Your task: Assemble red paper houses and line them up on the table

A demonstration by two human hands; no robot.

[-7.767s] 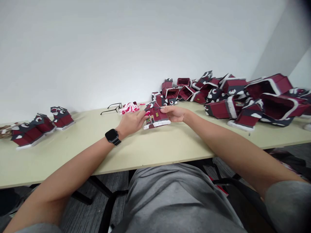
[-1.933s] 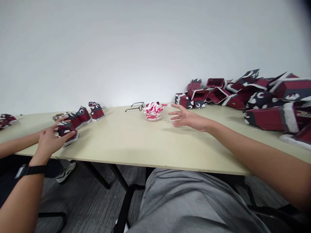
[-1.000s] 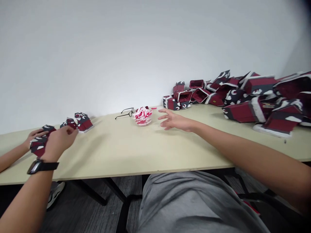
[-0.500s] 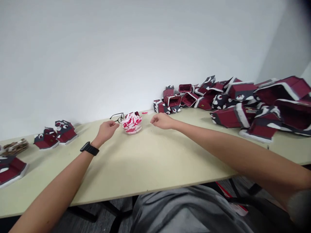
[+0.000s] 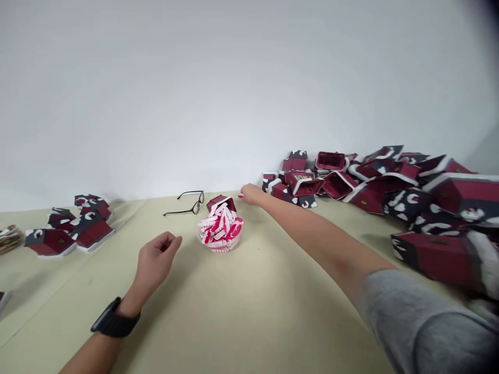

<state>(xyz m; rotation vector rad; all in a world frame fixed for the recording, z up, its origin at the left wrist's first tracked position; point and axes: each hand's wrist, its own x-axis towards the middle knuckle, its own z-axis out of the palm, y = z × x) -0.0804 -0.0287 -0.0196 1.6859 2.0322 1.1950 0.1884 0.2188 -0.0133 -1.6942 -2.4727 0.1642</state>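
Note:
A clear bowl stands mid-table, heaped with small red and white pieces whose kind I cannot make out. Behind it, and partly hidden by it, lies a small maroon house-shaped box with a dark opening. Stretched far forward near the wall, my right hand is closed, fingers down, on a small red piece that shows at its fingertips. My left hand hovers left of the bowl, fingers loosely curled and nothing seen in them. A black watch is on the left wrist.
Black-framed glasses lie left of the bowl. At right is a large pile of maroon and black house-shaped boxes with white trim. Several similar boxes stand at left, beside a brown patterned item. A white wall rises behind the table.
My right hand has reached forward to the red piece that lay by the wall and closed on it. My left hand has drawn back from the bowl. The view has moved closer and shifted.

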